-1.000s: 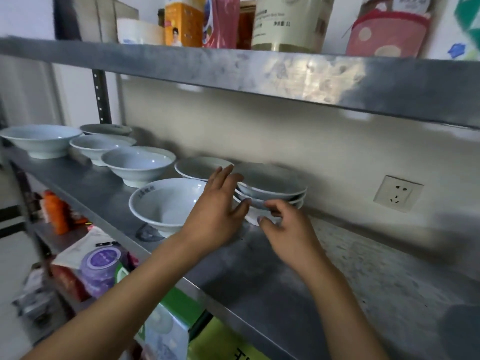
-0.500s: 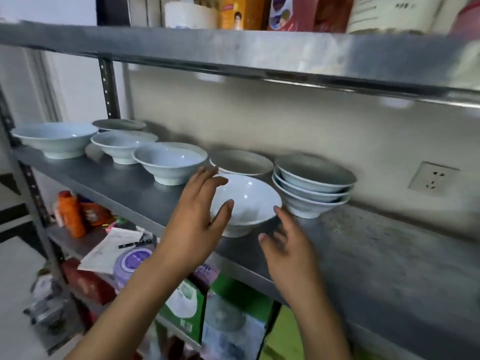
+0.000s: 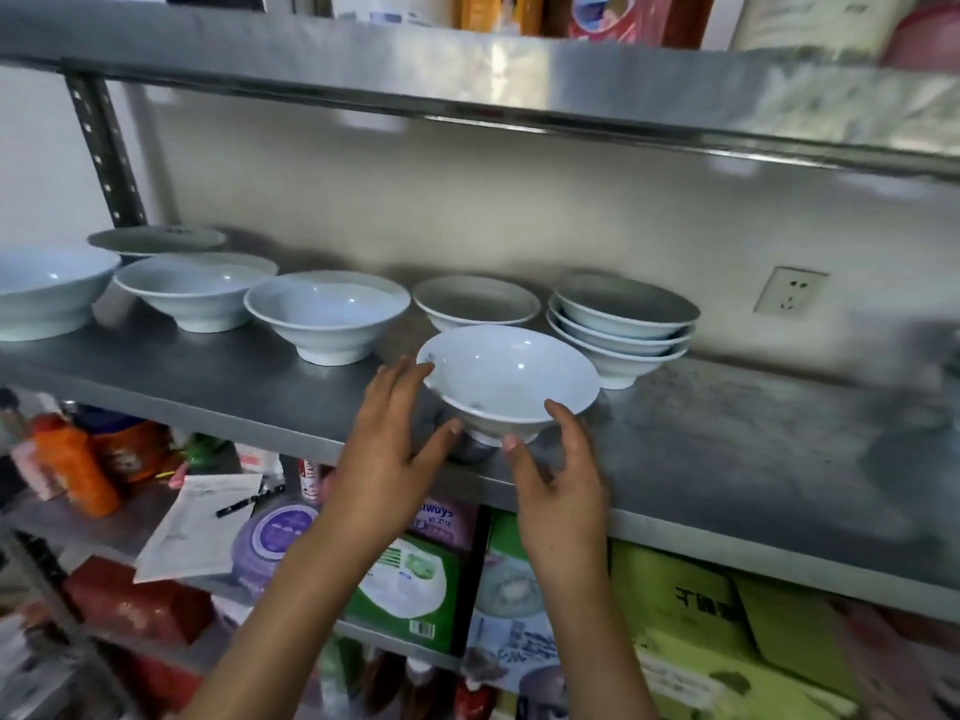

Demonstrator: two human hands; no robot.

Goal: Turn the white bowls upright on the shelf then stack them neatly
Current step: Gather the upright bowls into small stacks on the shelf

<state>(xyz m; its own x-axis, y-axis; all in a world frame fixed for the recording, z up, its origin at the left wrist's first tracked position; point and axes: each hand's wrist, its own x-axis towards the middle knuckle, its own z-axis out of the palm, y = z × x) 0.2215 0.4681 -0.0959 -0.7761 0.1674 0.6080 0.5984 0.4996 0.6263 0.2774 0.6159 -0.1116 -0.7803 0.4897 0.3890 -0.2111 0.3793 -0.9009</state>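
Upright glossy white ceramic bowl [image 3: 506, 379] at near shelf [image 3: 727, 459] edge, cupped between left hand [image 3: 387, 449] and right hand [image 3: 558, 480], fingers spread, barely touching; likely rigid, slippery, breakable—best held under rim both sides.

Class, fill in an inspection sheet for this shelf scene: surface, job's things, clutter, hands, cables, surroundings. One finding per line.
Surface: grey metal shelf, scuffed, with bowls along it.
Job's things: stack of bowls upright near the wall; front bowl upright at the shelf edge; five more single bowls upright to the left.
Clutter: lower shelf holds an orange bottle, papers with a pen and green boxes.
Hands: left hand and right hand flank the front bowl, fingers straight, no grip closed.
Cables: nothing seen.
Surroundings: wall socket on the right; packages on the upper shelf.
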